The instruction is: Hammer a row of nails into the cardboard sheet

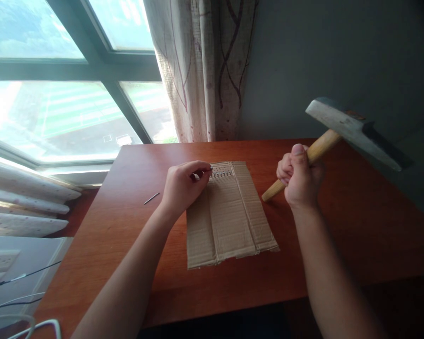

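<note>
A flat piece of corrugated cardboard (pixel 229 216) lies on a reddish wooden table (pixel 356 221). Several nails (pixel 222 173) stand in a row near the cardboard's far edge. My left hand (pixel 182 187) pinches a nail upright at the left end of that row. My right hand (pixel 298 178) grips the wooden handle of a hammer (pixel 353 133). The hammer's metal head is raised in the air to the right of the cardboard.
A single loose nail (pixel 151 198) lies on the table left of my left hand. A window (pixel 63 89) and a patterned curtain (pixel 205 70) stand behind the table. A wall socket (pixel 2 261) and cables (pixel 24 325) are at the lower left.
</note>
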The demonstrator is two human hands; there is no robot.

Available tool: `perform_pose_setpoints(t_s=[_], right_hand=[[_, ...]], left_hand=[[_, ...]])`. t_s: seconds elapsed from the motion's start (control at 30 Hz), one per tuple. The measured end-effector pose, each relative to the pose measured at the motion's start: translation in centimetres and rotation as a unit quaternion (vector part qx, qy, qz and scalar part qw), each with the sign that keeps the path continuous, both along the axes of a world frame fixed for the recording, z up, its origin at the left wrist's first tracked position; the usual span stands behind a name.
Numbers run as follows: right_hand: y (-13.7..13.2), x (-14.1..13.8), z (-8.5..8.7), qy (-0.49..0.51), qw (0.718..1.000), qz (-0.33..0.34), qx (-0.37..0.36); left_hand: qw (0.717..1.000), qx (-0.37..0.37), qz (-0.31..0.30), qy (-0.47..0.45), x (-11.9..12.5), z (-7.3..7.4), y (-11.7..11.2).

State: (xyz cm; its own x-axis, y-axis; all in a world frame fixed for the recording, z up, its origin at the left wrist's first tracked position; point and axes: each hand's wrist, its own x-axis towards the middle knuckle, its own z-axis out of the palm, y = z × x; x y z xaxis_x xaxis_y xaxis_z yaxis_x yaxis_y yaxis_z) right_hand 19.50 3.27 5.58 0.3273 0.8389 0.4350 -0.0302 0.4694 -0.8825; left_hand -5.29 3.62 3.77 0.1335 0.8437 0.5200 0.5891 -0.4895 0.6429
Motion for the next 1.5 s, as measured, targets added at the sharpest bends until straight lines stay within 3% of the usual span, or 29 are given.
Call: perform_pose_setpoints(t_s=[1.5], right_hand=[[-0.35,-0.55,-0.05,-0.051,0.998,0.005,-0.020]], left_hand=[[0.999,-0.022,-0.004,-0.024,-0.13,-0.88,0.38]])
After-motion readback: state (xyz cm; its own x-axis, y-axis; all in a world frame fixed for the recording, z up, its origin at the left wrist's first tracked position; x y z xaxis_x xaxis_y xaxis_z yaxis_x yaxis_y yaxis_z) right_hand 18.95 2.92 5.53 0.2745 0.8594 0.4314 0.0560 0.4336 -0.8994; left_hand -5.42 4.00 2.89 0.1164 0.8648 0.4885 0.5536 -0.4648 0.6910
